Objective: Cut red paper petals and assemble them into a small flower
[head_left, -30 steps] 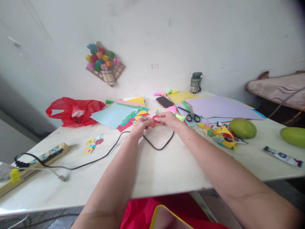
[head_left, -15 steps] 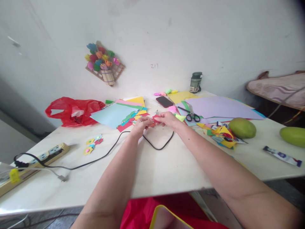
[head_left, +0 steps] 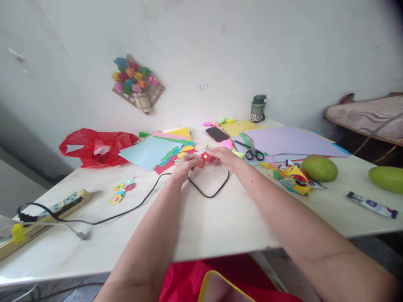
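Note:
Between my two hands, near the middle of the table, is a small red paper flower [head_left: 205, 157] with a yellow centre. My right hand [head_left: 224, 157] pinches its upper right side. My left hand [head_left: 188, 164] is closed at its left, fingertips by small orange-red pieces; what exactly they grip is too small to tell. A black cord [head_left: 209, 196] loops on the table just below both hands. To the left lie several paper flowers [head_left: 121, 191] in yellow, blue and red.
Scissors [head_left: 254, 152], a phone [head_left: 217, 134] and purple paper [head_left: 283, 141] lie behind right. Paper scraps [head_left: 296, 178], a green fruit [head_left: 320, 168] and a tube [head_left: 372, 205] are at right. A red bag [head_left: 94, 147] and a power strip [head_left: 63, 205] are at left.
The red flower has turned into clearer view, its yellow centre now showing. My right hand's fingers have shifted slightly around it; my left hand has barely moved.

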The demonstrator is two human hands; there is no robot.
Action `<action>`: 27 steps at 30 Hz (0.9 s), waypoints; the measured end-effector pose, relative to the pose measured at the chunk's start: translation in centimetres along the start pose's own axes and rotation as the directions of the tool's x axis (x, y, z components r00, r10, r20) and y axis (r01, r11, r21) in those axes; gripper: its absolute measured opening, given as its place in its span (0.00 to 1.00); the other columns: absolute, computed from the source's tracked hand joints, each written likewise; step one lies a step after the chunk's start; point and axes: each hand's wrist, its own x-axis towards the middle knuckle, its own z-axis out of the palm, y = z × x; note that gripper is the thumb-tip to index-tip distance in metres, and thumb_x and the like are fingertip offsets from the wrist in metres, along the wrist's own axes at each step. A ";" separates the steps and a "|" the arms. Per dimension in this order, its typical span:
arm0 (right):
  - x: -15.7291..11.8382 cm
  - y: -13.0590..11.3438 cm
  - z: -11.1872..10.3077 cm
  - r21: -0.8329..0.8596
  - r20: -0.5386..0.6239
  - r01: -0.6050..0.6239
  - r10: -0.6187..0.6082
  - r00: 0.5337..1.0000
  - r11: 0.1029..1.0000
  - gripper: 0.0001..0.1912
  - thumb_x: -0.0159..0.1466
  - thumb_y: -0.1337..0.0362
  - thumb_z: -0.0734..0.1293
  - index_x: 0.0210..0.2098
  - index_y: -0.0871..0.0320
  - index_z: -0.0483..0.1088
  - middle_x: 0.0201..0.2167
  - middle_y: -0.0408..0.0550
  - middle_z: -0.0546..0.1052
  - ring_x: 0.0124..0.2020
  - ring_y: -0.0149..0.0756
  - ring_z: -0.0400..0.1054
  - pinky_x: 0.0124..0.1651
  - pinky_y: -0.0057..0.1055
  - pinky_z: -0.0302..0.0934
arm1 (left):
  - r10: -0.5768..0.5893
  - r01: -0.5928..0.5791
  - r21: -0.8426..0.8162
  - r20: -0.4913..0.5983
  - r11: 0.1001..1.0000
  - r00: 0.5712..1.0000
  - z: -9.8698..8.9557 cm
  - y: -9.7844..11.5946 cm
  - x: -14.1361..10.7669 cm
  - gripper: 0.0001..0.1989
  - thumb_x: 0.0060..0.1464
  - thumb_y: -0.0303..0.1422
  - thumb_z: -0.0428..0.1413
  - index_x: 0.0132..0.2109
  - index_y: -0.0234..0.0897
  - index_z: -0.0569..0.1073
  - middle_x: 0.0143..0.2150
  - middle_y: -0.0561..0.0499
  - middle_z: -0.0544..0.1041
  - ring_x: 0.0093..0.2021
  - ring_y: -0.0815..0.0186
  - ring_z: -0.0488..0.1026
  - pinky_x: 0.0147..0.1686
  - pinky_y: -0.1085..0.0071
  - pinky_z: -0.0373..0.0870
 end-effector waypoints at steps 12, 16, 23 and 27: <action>-0.2 -0.2 0.7 -0.103 -0.087 -0.002 -0.007 0.996 0.995 0.16 0.44 0.54 0.76 0.23 0.60 0.73 0.21 0.43 0.74 0.23 0.28 0.62 0.24 0.25 0.52 | 0.009 -0.010 0.045 0.024 0.999 1.000 0.1 0.1 -0.1 0.10 0.36 0.37 0.60 0.25 0.36 0.72 0.20 0.55 0.67 0.22 0.73 0.59 0.22 0.74 0.53; 0.1 0.2 0.8 -0.136 -0.110 0.033 -0.048 0.993 0.990 0.17 0.43 0.55 0.76 0.20 0.60 0.69 0.18 0.40 0.70 0.20 0.25 0.57 0.23 0.25 0.49 | 0.016 -0.017 0.061 0.021 0.998 1.000 0.2 0.1 -0.1 0.09 0.36 0.37 0.60 0.26 0.36 0.72 0.21 0.54 0.68 0.22 0.72 0.60 0.22 0.74 0.53; 0.4 0.5 0.8 -0.163 -0.123 0.043 -0.063 0.990 0.986 0.16 0.44 0.56 0.75 0.19 0.59 0.69 0.16 0.39 0.67 0.19 0.25 0.56 0.22 0.26 0.49 | 0.014 -0.016 0.057 0.029 0.998 0.999 0.3 0.1 -0.2 0.10 0.37 0.38 0.61 0.26 0.36 0.72 0.21 0.54 0.69 0.23 0.72 0.60 0.23 0.73 0.54; 0.4 0.5 0.9 -0.167 -0.123 0.028 -0.049 0.991 0.986 0.15 0.45 0.56 0.75 0.20 0.60 0.69 0.17 0.40 0.69 0.20 0.26 0.58 0.22 0.25 0.51 | 0.009 -0.010 0.059 0.023 0.998 1.000 0.4 0.2 -0.2 0.11 0.36 0.38 0.61 0.26 0.35 0.73 0.22 0.53 0.69 0.24 0.71 0.61 0.24 0.73 0.55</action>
